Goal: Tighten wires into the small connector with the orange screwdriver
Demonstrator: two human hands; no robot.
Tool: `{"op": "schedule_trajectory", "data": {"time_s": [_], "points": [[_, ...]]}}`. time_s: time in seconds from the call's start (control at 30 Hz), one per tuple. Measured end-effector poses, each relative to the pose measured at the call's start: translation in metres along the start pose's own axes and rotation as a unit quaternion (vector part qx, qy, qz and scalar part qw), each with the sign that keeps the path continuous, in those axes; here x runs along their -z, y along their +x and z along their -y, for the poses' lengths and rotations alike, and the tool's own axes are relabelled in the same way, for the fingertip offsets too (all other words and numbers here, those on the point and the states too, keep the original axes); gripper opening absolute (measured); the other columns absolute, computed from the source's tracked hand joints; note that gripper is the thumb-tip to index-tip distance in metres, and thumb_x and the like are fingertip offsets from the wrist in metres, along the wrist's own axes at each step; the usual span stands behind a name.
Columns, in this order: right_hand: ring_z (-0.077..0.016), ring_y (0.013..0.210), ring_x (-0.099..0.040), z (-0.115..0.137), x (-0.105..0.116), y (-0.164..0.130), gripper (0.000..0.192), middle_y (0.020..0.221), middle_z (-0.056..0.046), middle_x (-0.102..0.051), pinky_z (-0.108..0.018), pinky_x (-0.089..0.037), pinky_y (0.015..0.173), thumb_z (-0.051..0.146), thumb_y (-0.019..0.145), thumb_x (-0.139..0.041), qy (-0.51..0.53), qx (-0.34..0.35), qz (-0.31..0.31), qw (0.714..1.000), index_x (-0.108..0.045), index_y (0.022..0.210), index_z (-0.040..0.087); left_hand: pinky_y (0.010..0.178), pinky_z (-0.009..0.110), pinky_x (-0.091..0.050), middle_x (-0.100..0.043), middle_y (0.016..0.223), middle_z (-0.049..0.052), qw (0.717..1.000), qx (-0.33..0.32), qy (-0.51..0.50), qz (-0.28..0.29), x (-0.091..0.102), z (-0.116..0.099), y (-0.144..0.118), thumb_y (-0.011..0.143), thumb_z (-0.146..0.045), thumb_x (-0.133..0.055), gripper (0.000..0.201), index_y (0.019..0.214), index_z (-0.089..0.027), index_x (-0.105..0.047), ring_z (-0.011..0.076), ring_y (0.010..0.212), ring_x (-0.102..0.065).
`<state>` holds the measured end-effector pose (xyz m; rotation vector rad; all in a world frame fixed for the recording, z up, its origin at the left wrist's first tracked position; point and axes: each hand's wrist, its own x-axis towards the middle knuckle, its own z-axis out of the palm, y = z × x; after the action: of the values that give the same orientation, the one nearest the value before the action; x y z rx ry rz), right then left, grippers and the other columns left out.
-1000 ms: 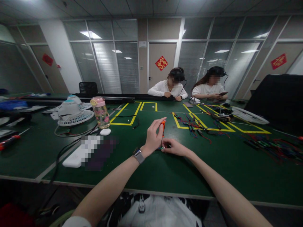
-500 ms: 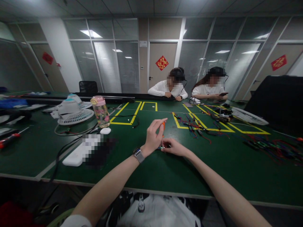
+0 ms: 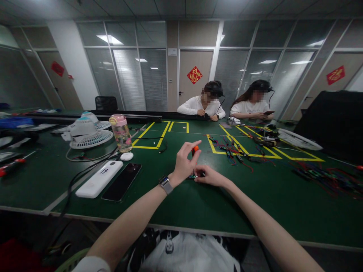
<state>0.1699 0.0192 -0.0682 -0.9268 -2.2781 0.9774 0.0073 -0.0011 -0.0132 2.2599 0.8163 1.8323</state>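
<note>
Two bare hands meet at the middle of the frame, over the dark green counter [image 3: 176,204]. The left hand [image 3: 183,163], with a metal-banded wristwatch [image 3: 166,184] on its wrist, has its thumb and fingers pinched round the top of a small orange-handled screwdriver [image 3: 194,150]. That tool stands close to upright, long axis running nearly straight down, its tip dropping to the small dark green-edged electronic part [image 3: 194,176] lying on the counter. The right hand [image 3: 209,175] lies low and flat beside it, fingers closed lightly on that little part, pinning it down just right of the screwdriver's tip. So the part sits directly under the left hand and touches the right one; both are at it, the right hand lower and nearer.

Lower left of centre, a white oblong power bank [image 3: 99,178] and a black phone [image 3: 122,181] lie side by side. Further up left, a clear pink-lidded water bottle [image 3: 121,132] stands next to a white desk fan [image 3: 87,133] lying face-up. Right of centre, a tangle of red and blue wires [image 3: 231,149] spreads inside yellow tape lines. At the far edge, two people in white tops sit, their own hands well apart from this work.
</note>
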Motion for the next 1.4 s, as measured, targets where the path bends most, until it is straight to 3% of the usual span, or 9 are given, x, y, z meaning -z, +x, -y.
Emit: {"op": "schedule_trajectory", "data": {"time_s": [0.13,0.3,0.57,0.7,0.87,1.0,1.13,1.3,1.4], "points": [[-0.0121,0.065,-0.046,0.002,0.001,0.000,0.015,0.069,0.004,-0.049,-0.022,-0.038,0.060,0.011,0.070,-0.064,0.006,-0.008,0.006,1.000,-0.063,0.084,0.016,0.077,0.027,-0.047,-0.054,0.091,0.003,1.000,0.009,0.026,-0.015,0.001,-0.001,0.000,0.092,-0.026,-0.055,0.021,0.110,-0.020,-0.065,0.0151,0.084,-0.055],[-0.0126,0.066,-0.047,0.001,0.004,0.000,0.020,0.071,0.003,-0.050,-0.023,-0.040,0.062,0.010,0.069,-0.062,0.017,-0.004,0.025,1.000,-0.063,0.087,0.016,0.087,0.031,-0.048,-0.062,0.108,0.007,0.999,0.017,-0.025,0.022,0.000,0.001,0.000,0.099,-0.020,-0.036,0.035,0.130,-0.021,-0.053,0.0162,0.098,-0.059],[-0.0130,0.068,-0.050,0.001,0.010,-0.001,0.032,0.073,0.002,-0.054,-0.023,-0.041,0.064,0.004,0.064,-0.056,0.023,-0.011,0.044,0.999,-0.064,0.092,0.015,0.079,0.028,-0.048,-0.061,0.093,0.003,0.999,0.007,0.025,-0.038,-0.002,0.004,-0.003,0.090,-0.026,-0.060,0.027,0.116,-0.021,-0.061,0.0148,0.085,-0.058],[-0.0129,0.069,-0.051,0.002,0.011,-0.002,0.035,0.075,0.002,-0.056,-0.023,-0.042,0.065,0.003,0.062,-0.056,0.043,-0.021,0.049,0.998,-0.065,0.094,0.015,0.080,0.028,-0.048,-0.059,0.094,0.004,0.999,0.007,0.020,-0.030,-0.001,0.002,-0.002,0.092,-0.027,-0.056,0.022,0.112,-0.021,-0.063,0.0153,0.088,-0.058],[-0.0122,0.067,-0.050,0.005,0.013,-0.003,0.030,0.075,0.002,-0.056,-0.024,-0.041,0.064,0.009,0.065,-0.062,0.069,-0.040,0.053,0.995,-0.065,0.095,0.014,0.092,0.032,-0.047,-0.062,0.115,0.009,1.000,0.020,-0.015,-0.017,0.000,0.002,-0.002,0.099,-0.019,-0.037,0.032,0.123,-0.019,-0.058,0.0174,0.106,-0.058],[-0.0124,0.068,-0.050,0.005,0.012,-0.003,0.028,0.074,0.002,-0.056,-0.023,-0.041,0.063,0.012,0.067,-0.065,0.049,-0.038,0.044,0.997,-0.066,0.094,0.014,0.086,0.031,-0.049,-0.063,0.104,0.007,0.999,0.014,0.007,-0.041,-0.001,0.002,-0.001,0.095,-0.020,-0.047,0.025,0.115,-0.020,-0.062,0.0168,0.097,-0.060],[-0.0117,0.065,-0.049,0.003,0.009,-0.001,0.023,0.072,0.002,-0.055,-0.022,-0.039,0.060,0.016,0.070,-0.067,0.027,-0.041,0.027,0.998,-0.066,0.093,0.013,0.079,0.028,-0.049,-0.055,0.093,0.004,0.997,0.012,0.045,-0.059,-0.001,0.001,-0.001,0.090,-0.024,-0.058,0.018,0.105,-0.020,-0.066,0.0155,0.087,-0.056],[-0.0109,0.061,-0.048,0.002,0.007,-0.001,0.018,0.069,0.003,-0.056,-0.022,-0.038,0.058,0.019,0.071,-0.068,0.029,-0.035,0.017,0.999,-0.066,0.087,0.014,0.089,0.032,-0.048,-0.061,0.110,0.007,1.000,0.015,-0.005,-0.009,0.000,0.001,-0.001,0.098,-0.023,-0.040,0.030,0.120,-0.022,-0.060,0.0174,0.102,-0.059],[-0.0106,0.060,-0.048,0.002,0.008,-0.001,0.017,0.069,0.002,-0.056,-0.022,-0.037,0.057,0.020,0.072,-0.068,0.026,-0.031,0.020,0.999,-0.067,0.087,0.014,0.090,0.032,-0.048,-0.064,0.112,0.008,1.000,0.016,-0.027,0.000,0.000,0.001,-0.001,0.099,-0.022,-0.038,0.031,0.123,-0.021,-0.058,0.0173,0.103,-0.060]]}}
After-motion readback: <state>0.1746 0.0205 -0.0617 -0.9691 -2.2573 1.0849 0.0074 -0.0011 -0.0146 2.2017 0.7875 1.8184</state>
